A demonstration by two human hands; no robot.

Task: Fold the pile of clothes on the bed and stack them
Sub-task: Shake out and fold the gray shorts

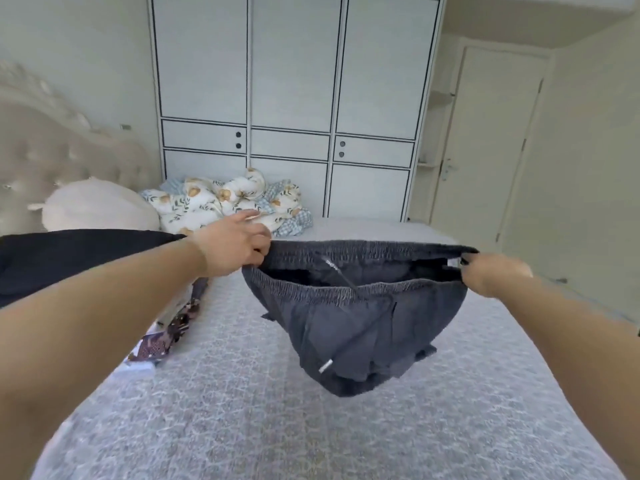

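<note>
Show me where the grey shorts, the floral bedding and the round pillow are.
grey shorts (pixel 349 327): head view, front panel below the waistband.
floral bedding (pixel 221 202): head view, middle of the crumpled heap.
round pillow (pixel 97 206): head view, its top face.

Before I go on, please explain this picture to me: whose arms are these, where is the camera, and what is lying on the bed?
There is no machine here. The arms belong to a person, and the single camera sits on that person's head, looking forward and down, so the arms reach in from the lower corners.

The left hand and the right hand each have a grip on one end of the waistband of dark grey shorts, stretching them open above the bed. A drawstring hangs from the waistband.

On the bed lie a black garment and patterned clothes at the left, and farther back a floral quilt and a pale pillow. A white wardrobe stands behind.
</note>
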